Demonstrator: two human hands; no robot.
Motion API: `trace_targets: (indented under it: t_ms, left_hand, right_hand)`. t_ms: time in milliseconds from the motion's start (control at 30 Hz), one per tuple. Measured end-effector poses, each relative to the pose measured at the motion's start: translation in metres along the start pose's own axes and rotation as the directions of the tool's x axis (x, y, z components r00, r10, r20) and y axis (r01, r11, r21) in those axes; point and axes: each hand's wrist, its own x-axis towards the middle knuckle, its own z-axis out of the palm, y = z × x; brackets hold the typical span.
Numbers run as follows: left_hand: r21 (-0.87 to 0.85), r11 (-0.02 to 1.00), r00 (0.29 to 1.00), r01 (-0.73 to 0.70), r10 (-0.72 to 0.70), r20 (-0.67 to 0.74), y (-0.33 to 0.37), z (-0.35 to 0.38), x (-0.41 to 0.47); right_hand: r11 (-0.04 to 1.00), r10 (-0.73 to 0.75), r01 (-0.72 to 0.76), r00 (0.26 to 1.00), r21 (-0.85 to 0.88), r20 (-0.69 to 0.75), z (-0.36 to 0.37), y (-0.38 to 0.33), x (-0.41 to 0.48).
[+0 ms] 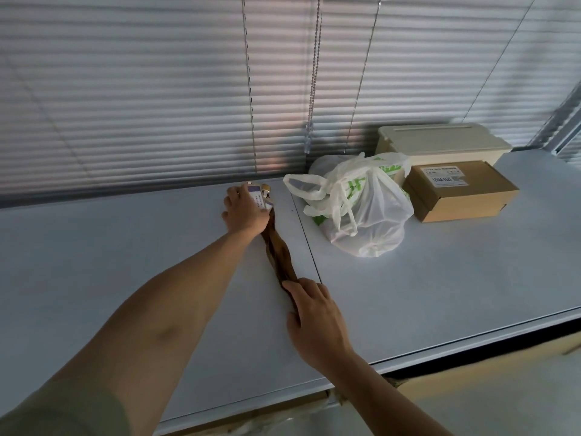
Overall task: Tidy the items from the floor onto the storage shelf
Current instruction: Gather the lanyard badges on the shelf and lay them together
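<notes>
A long brown twisted item (279, 250) with a white and purple tag at its far end lies on the pale shelf top (125, 247), running from near the blinds toward me. My left hand (246, 212) grips its far end by the tag. My right hand (314, 316) rests on its near end, fingers curled over it. Just to the right, a tied white plastic bag (364, 209) with green print stands on the shelf top.
A brown cardboard box (459, 191) sits right of the bag, with a cream lidded plastic container (440, 143) behind it. Closed window blinds with hanging cords (312, 89) back the shelf. Cardboard shows below the shelf's front edge (440, 382).
</notes>
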Motion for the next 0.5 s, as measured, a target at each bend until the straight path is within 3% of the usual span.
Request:
trace_targets:
  t_ms: [167,367,500]
  left_hand:
    - [0.011,0.985,0.983,-0.174,0.173,0.065,-0.011,-0.006,-0.003]
    - [0.016,0.979,0.958,-0.203,0.195,0.209,-0.018,-0.009,-0.004]
    - [0.05,0.971,0.964,-0.233,0.224,0.143,-0.021,-0.008,-0.004]
  right_hand:
    - [1.0,0.012,-0.013,0.999,0.023,0.036,-0.008,-0.002,0.001]
    - [0.998,0.039,-0.041,0.997,0.04,0.067,-0.011,0.001,0.006]
    - [0.998,0.045,-0.048,0.997,0.044,0.067,-0.011,0.002,0.006]
